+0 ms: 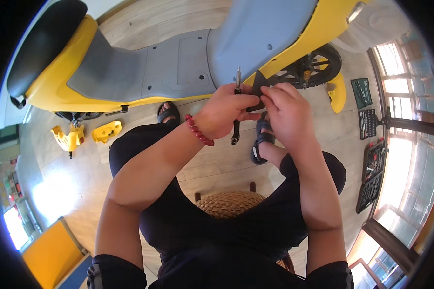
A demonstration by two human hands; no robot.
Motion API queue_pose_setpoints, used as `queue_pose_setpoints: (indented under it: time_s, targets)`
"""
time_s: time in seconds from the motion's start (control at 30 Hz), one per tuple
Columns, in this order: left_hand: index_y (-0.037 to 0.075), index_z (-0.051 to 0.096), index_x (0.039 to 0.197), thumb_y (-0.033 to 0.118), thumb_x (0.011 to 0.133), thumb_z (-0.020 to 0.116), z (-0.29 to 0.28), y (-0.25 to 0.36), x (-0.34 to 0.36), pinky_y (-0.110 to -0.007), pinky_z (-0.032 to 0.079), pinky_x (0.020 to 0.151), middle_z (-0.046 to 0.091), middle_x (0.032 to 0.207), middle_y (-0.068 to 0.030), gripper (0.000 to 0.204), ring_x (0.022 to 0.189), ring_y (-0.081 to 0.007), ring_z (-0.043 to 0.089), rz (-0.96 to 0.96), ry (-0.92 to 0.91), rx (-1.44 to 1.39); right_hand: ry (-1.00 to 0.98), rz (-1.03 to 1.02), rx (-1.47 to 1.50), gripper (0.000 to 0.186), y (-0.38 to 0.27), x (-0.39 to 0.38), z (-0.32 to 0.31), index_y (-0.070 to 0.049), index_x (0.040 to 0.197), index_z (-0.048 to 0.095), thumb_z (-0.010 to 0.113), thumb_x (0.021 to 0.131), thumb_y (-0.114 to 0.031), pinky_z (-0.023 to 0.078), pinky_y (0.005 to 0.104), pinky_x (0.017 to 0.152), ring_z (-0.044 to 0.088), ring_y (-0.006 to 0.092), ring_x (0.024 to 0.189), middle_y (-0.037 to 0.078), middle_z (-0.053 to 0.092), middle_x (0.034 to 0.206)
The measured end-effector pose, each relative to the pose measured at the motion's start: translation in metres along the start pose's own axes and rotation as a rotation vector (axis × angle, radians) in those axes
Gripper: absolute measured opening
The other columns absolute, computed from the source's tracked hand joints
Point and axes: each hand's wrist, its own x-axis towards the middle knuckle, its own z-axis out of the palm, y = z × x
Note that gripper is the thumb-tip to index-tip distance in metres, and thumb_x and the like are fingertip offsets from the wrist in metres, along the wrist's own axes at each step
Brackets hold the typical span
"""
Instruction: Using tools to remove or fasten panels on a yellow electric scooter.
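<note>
Stool: a woven stool (229, 202) is between the knees, at 6 o'clock from the hands.
Left hand: the left hand (225, 113), with a red bead bracelet (198, 130), is closed around a black screwdriver (236, 115).
Tool axis: its long axis runs 12 to 6 o'clock, the metal tip up and the handle end below the fist.
Right hand: the right hand (287, 113) pinches a small black part (259, 85) with its fingertips, at 2 o'clock from the left fist, touching the tool.
Nearer hand: both hands meet; the left one carries the tool.
Behind: a yellow and grey scooter (178, 62) is at 12 o'clock.
Far: open tool cases (371, 164) lie on the floor at 3 o'clock.
</note>
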Motion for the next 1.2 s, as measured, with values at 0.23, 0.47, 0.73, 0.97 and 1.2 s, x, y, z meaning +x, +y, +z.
queue_pose_setpoints:
  time_s: [0.23,0.47,0.73,0.97,1.2]
  targets:
    - [0.001,0.051,0.098,0.006,0.086,0.058,-0.001,-0.006,0.009,-0.033,0.052,0.079,0.05,0.072,0.0013,0.015,0.051,-0.0045,0.041,-0.002,-0.064,0.02,-0.02,0.021,-0.005,0.012,0.006,-0.002,0.0,-0.001,0.089,0.061,0.064,0.078,-0.005,0.05,0.0336,0.061,0.061,0.0271,0.07,0.012,0.061,0.088]
    - [-0.002,0.052,0.108,0.008,0.086,0.058,0.008,-0.003,0.005,-0.031,0.052,0.077,0.055,0.081,-0.001,0.025,0.06,-0.0061,0.048,0.04,0.001,0.205,-0.131,0.523,0.566,0.007,0.018,0.002,-0.019,-0.001,0.081,0.054,0.053,0.077,-0.006,0.049,0.0329,0.062,0.059,0.0229,0.067,0.01,0.058,0.075]
    - [-0.006,0.054,0.113,0.011,0.088,0.058,0.01,-0.007,0.008,-0.024,0.051,0.07,0.061,0.095,-0.0044,0.03,0.078,-0.0094,0.059,0.188,0.024,0.434,0.024,0.926,1.282,0.024,0.041,0.009,-0.027,0.0,0.098,0.049,0.047,0.074,-0.002,0.049,0.0312,0.067,0.055,0.0176,0.068,0.008,0.054,0.081]
    - [-0.004,0.059,0.109,0.011,0.087,0.061,0.015,-0.005,0.019,-0.022,0.049,0.066,0.063,0.088,-0.0029,0.026,0.072,-0.0082,0.059,0.307,0.082,0.653,-0.167,0.577,0.857,0.028,0.052,0.018,-0.023,0.004,0.101,0.058,0.059,0.076,-0.01,0.043,0.0271,0.062,0.052,0.0149,0.066,0.004,0.057,0.08]
    - [-0.002,0.062,0.104,0.014,0.084,0.066,0.004,-0.009,0.046,-0.023,0.048,0.062,0.064,0.081,-0.0022,0.026,0.068,-0.0068,0.058,0.453,0.278,0.829,-0.171,0.419,0.362,0.025,0.057,0.029,-0.014,0.002,0.093,0.063,0.067,0.079,-0.018,0.044,0.0303,0.059,0.056,0.0184,0.064,0.011,0.059,0.071]
